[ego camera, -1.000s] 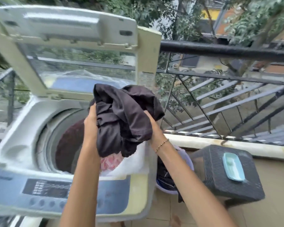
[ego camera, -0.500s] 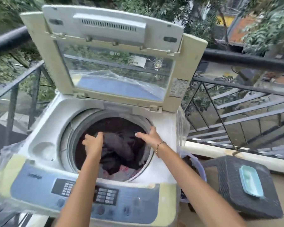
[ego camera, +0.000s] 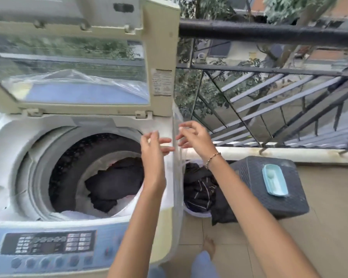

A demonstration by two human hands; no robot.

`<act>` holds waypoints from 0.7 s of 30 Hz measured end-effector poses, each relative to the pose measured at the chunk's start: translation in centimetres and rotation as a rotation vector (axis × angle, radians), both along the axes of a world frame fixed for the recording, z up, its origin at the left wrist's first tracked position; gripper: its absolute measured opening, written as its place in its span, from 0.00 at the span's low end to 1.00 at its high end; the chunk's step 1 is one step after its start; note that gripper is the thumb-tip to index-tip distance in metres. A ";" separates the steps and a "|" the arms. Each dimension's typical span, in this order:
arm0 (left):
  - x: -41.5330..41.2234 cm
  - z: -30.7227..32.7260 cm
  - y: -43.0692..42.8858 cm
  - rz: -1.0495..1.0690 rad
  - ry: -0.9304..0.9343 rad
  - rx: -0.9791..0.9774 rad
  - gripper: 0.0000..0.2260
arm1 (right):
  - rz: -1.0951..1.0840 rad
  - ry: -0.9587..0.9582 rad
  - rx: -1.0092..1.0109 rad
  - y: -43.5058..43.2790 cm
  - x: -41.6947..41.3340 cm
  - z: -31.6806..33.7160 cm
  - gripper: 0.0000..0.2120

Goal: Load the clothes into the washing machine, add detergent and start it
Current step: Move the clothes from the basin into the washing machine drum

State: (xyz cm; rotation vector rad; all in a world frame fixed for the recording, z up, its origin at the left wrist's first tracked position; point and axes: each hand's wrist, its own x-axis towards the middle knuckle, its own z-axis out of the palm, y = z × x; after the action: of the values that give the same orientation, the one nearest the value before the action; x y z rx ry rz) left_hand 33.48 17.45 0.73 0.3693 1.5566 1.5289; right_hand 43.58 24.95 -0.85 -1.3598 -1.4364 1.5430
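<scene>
Hovering empty, your left hand [ego camera: 153, 151] and right hand [ego camera: 192, 137] flank the edge of the washing machine [ego camera: 10, 137]; unloaded dark clothes [ego camera: 199, 187] lie below, seemingly nearer the right.

Washing machine [ego camera: 12, 149]: lid [ego camera: 161, 47] cut off at top, control panel [ego camera: 48, 242] labels unreadably blurred; basket [ego camera: 197, 213] to its right half hidden.

A black metal railing [ego camera: 269, 33] with slanted bars closes off the balcony, set on a pale, stained concrete kerb [ego camera: 279, 155]. The floor [ego camera: 329, 227] is beige tile. A dark woven-pattern stool [ego camera: 247, 177] stands beside the kerb, carrying a light blue tray [ego camera: 274, 182], possibly a soap dish. Beyond stand leafy trees [ego camera: 285, 7] and a cream building [ego camera: 237, 55] in soft, flat daylight.
</scene>
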 end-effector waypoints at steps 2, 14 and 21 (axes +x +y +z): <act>4.3 -0.8 1.0 -0.052 -0.023 -0.001 0.08 | -0.039 -0.039 -0.052 1.3 3.6 -1.7 0.03; 16.7 -21.5 5.6 -0.280 0.020 -0.460 0.09 | -0.236 -0.339 -0.389 4.3 18.8 -21.5 0.09; 17.4 -36.2 5.8 -0.403 -0.028 -0.717 0.08 | -0.034 -0.694 -0.566 2.3 22.3 -36.9 0.05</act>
State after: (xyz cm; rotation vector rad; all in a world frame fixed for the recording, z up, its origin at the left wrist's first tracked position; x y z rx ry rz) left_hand 50.84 23.25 -35.47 0.2225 1.7591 0.6079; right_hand 65.85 27.22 -37.73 -2.4223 -1.3691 1.5975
